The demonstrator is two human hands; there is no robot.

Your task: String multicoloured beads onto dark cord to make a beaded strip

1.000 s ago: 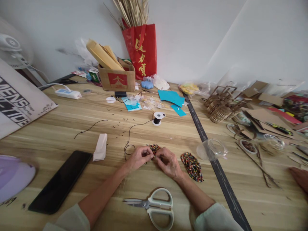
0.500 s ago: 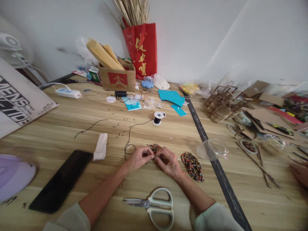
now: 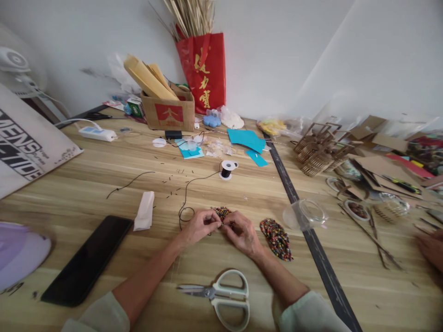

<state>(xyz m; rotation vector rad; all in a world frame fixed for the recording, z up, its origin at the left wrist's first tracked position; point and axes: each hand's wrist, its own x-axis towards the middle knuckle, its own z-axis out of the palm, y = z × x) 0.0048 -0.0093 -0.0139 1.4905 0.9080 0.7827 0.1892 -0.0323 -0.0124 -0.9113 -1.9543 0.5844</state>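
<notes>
My left hand is closed in a pinch on the black cord, which loops on the table and passes behind its fingers. My right hand pinches what looks like a tiny bead, its fingertips almost meeting those of the left; the fingers hide most of it. Just behind both hands lies a small pile of multicoloured beads. A larger heap of beads sits right of my right hand. The cord leads back to a white spool. Below the hands lie scissors with pale handles.
At left are a black phone, a folded white paper and a purple object. A clear plastic cup lies at right, near small woven baskets. Another person's hand shows at the right edge.
Almost nothing differs. Both hands keep their pinch at the same spot, with only slight finger movement. The other person's hand at the right edge has shifted slightly.
</notes>
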